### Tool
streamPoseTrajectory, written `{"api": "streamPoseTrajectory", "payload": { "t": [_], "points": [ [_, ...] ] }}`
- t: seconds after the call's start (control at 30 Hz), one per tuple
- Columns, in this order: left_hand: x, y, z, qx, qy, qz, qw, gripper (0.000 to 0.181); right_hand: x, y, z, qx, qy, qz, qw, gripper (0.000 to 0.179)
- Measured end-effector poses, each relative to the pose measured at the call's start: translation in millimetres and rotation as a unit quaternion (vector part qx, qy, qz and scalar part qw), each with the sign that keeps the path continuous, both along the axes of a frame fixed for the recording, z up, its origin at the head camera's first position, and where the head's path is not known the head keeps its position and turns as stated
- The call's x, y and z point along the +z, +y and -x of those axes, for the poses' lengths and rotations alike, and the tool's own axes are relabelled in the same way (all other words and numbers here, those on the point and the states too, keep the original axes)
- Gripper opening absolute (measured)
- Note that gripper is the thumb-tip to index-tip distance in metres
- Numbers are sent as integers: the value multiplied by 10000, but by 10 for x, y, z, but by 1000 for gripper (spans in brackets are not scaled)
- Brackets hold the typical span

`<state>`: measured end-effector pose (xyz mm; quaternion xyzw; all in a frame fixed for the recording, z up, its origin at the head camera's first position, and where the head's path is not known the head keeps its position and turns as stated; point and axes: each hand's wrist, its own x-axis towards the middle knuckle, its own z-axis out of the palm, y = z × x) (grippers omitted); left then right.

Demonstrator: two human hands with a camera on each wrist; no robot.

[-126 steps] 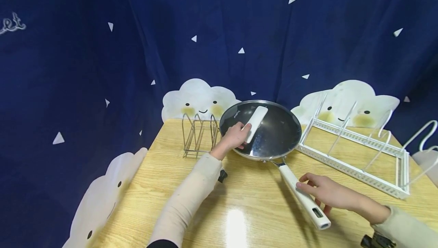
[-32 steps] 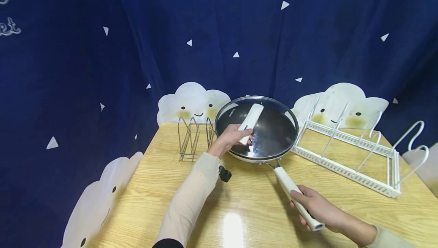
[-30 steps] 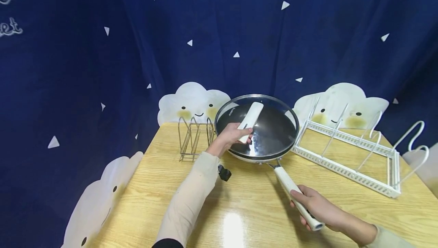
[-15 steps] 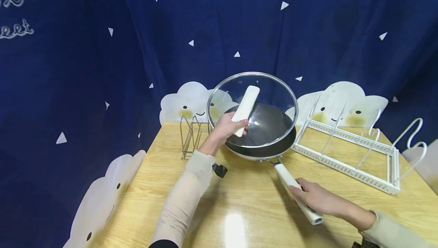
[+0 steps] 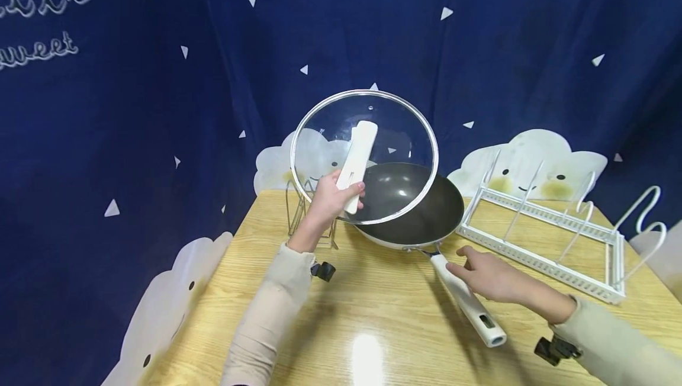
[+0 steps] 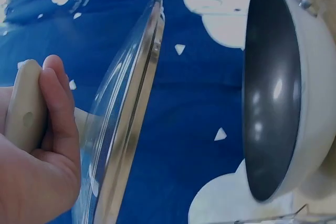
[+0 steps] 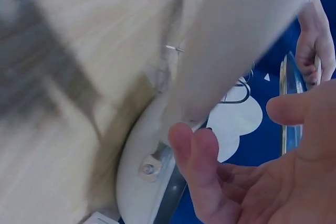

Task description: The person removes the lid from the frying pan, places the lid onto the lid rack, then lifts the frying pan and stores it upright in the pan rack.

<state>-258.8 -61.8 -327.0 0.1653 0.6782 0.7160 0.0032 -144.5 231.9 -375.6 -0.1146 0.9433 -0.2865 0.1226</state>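
Note:
My left hand (image 5: 331,201) grips the long white handle (image 5: 360,148) of a round glass lid (image 5: 396,131). Tilted and raised, the lid is clear of the wok-like frying pan (image 5: 434,214), overlapping it in the head view; the left wrist view shows a gap between lid and pan (image 6: 275,87). The pan rests on the table, dark inside and pale outside, its white handle (image 5: 469,303) pointing toward me. Beside that handle is my right hand (image 5: 490,276), thumb and fingers spread. In the right wrist view the fingertips (image 7: 181,139) are by the handle; whether they touch it I cannot tell.
A small metal wire rack (image 5: 290,211) stands left of the pan, partly behind the lid and left hand. A larger white rack (image 5: 538,256) with upright dividers occupies the table's right side. Behind the wooden table (image 5: 319,327) hangs a dark blue curtain (image 5: 160,108).
My left hand took the lid by its handle, lifted it off the pan and carried it up and left. My right hand held the pan handle, then loosened its grip.

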Motion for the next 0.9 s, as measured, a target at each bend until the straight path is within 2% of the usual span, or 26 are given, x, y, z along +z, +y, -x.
{"api": "streamPoseTrajectory", "payload": {
  "t": [0.23,0.3,0.37,0.5,0.67,0.77,0.9],
  "points": [
    [86,-217,-35,392,201,248,9987,29,105,-206,287,280,895,-159,9955,44],
    [111,-258,-50,531,266,326,9977,30,134,-274,361,332,1016,-237,9940,39],
    [133,-290,-70,683,342,345,9965,31,169,-343,436,420,962,-203,9943,38],
    [173,-332,-105,982,540,544,9922,32,214,-479,576,546,556,-165,9968,39],
    [192,-385,-118,1352,683,737,9857,31,261,-673,725,616,421,-249,9969,40],
    [196,-422,-121,1572,772,587,9828,28,296,-801,805,676,456,-224,9964,38],
    [196,-487,-130,1815,860,431,9787,26,301,-948,917,780,749,-221,9939,34]
  ]
}}
